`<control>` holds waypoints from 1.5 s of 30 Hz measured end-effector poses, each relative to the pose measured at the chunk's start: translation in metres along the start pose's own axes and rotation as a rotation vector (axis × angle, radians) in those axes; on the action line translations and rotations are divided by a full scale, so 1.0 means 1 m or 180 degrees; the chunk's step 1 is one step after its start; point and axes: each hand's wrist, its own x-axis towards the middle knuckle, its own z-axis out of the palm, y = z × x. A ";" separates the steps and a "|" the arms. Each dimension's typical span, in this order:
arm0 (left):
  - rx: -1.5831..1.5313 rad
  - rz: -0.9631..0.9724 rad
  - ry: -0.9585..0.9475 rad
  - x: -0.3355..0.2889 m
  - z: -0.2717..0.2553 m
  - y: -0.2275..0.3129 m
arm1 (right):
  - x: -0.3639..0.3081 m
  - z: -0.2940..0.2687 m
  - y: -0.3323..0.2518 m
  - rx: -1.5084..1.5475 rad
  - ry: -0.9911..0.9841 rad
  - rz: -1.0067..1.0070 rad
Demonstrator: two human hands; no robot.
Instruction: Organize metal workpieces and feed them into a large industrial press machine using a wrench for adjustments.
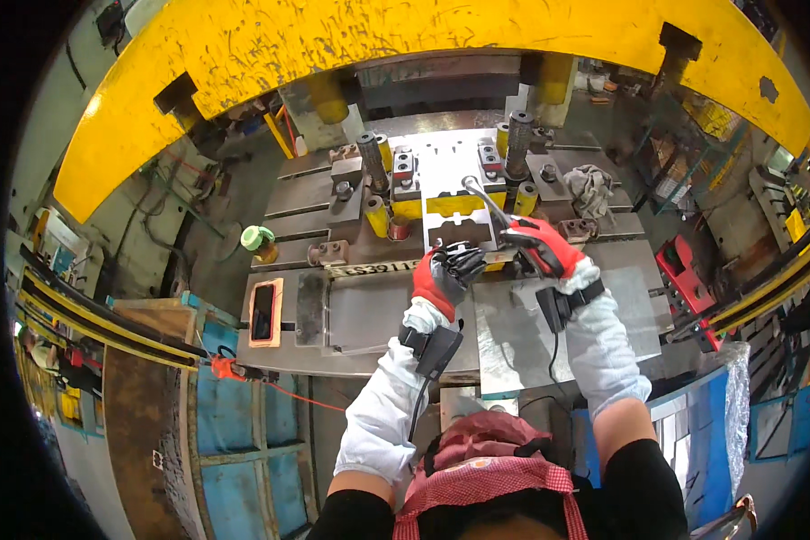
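Note:
My right hand (545, 247), in a red and black glove, is closed round a long metal hand tool (490, 200) with a rounded end. The tool's tip lies over the right side of a shiny flat metal plate (448, 162) in the die. My left hand (450, 275), gloved alike, is at the die's front edge. Its black fingers are bent and slightly apart, pointing right, with nothing visible in them. In front of the plate, a cut-out metal piece (456, 219) lies between yellow blocks. Dark guide posts (518, 146) stand beside the die.
A yellow press beam (405, 31) arches across the far side. On the slotted bed (360, 346) lie a phone (263, 312) at left and a grey rag (590, 191) at right. A green-capped bottle (259, 241) stands left. A red tool rack (687, 283) is at right.

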 end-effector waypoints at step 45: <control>-0.0091 0.0099 0.0219 0.010 -0.007 -0.003 | -0.290 0.046 0.049 0.2721 0.4580 0.2625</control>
